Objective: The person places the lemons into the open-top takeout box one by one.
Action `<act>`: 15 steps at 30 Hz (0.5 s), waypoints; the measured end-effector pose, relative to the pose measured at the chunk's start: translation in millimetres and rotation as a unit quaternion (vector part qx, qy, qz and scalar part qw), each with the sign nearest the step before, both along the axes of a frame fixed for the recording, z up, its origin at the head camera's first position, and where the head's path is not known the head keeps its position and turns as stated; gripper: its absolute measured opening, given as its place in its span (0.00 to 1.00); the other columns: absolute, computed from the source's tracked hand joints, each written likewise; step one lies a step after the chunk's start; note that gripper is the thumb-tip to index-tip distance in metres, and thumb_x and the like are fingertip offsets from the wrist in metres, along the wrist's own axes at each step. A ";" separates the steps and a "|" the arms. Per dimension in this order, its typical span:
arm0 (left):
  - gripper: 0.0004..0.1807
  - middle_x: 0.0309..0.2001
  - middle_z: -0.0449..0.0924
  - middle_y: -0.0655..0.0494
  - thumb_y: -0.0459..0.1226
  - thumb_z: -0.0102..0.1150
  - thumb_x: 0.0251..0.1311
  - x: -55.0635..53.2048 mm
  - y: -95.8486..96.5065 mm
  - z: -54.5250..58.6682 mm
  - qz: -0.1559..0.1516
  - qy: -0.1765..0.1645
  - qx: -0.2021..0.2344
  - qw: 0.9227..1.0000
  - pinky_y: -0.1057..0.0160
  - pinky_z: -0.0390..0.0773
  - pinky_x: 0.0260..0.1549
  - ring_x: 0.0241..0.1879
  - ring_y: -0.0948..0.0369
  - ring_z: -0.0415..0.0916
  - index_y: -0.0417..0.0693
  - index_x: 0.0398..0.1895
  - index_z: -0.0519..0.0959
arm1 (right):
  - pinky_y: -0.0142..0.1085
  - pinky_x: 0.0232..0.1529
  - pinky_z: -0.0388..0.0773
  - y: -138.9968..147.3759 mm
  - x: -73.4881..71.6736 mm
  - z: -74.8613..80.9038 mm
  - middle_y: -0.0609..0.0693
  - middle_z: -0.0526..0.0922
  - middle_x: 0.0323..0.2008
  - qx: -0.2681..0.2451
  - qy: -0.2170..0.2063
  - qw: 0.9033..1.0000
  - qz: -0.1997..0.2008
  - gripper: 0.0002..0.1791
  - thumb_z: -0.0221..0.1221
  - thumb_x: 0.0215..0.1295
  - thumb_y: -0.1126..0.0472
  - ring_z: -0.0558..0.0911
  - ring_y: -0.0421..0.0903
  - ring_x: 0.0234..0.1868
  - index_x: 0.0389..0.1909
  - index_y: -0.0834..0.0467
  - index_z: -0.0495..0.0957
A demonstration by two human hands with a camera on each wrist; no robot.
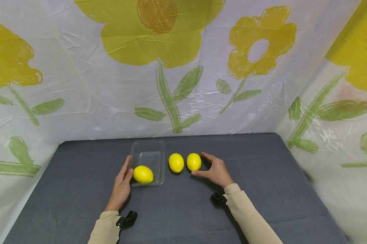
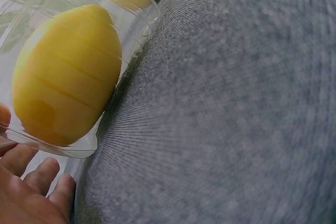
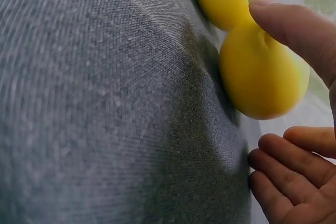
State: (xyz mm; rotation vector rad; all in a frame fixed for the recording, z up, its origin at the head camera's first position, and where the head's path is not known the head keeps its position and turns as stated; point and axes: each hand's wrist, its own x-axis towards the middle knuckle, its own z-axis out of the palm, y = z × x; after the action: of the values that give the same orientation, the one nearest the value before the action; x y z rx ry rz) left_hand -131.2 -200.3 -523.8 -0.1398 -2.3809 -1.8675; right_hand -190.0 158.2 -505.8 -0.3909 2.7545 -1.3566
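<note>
A clear plastic tray point(image 1: 148, 143) lies on the cloth with one yellow lemon point(image 1: 143, 174) in its near end. Along the tray's left side rests my left hand point(image 1: 120, 188), fingers extended and the thumb at the rim beside that lemon. Two more lemons stand in a row right of the tray: a middle lemon point(image 1: 176, 163) and a right lemon point(image 1: 194, 162). My right hand point(image 1: 216, 172) reaches round the right lemon, thumb on its near side and fingers on its far side. In the right wrist view, the thumb point(image 3: 294, 27) overlaps this lemon while the fingers point(image 3: 291, 174) stay spread away from it.
A dark grey cloth point(image 1: 171, 217) covers the table. Behind it and at both sides hangs a white sheet point(image 1: 110, 101) printed with yellow flowers. Each wrist wears a black camera, the left camera point(image 1: 126, 219) and the right camera point(image 1: 218, 199).
</note>
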 end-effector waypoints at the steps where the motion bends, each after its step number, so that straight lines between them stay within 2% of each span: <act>1: 0.31 0.81 0.44 0.43 0.35 0.36 0.83 -0.3 -0.2 -0.4 0.001 -0.001 -0.001 1.000 0.86 0.50 0.62 0.79 0.45 0.41 0.41 0.82 0.43 | 0.53 0.65 0.72 -0.7 -0.2 0.0 0.58 0.75 0.67 0.003 0.002 1.000 0.002 0.54 0.79 0.47 0.44 0.74 0.57 0.67 0.72 0.65 0.68; 9: 0.31 0.81 0.44 0.44 0.34 0.36 0.82 0.1 -0.6 -1.3 0.001 -0.004 0.000 1.000 0.87 0.49 0.61 0.79 0.45 0.41 0.41 0.82 0.43 | 0.54 0.66 0.70 -8.6 -2.9 1.2 0.57 0.75 0.67 0.018 0.002 1.000 0.007 0.51 0.80 0.47 0.46 0.72 0.57 0.68 0.70 0.62 0.71; 15: 0.31 0.81 0.44 0.43 0.33 0.36 0.82 0.2 -0.4 -0.1 0.001 0.000 0.004 1.000 0.85 0.50 0.62 0.79 0.45 0.42 0.40 0.82 0.43 | 0.53 0.64 0.72 -10.9 -3.4 3.2 0.57 0.77 0.65 0.014 0.003 1.000 0.007 0.47 0.80 0.47 0.49 0.75 0.56 0.66 0.68 0.61 0.74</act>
State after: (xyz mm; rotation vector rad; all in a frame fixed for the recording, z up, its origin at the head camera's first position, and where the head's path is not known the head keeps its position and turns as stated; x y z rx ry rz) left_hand -131.0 -200.7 -523.9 -0.1377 -2.3722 -1.8759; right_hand -193.4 147.3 -502.6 -0.4112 2.7665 -1.3154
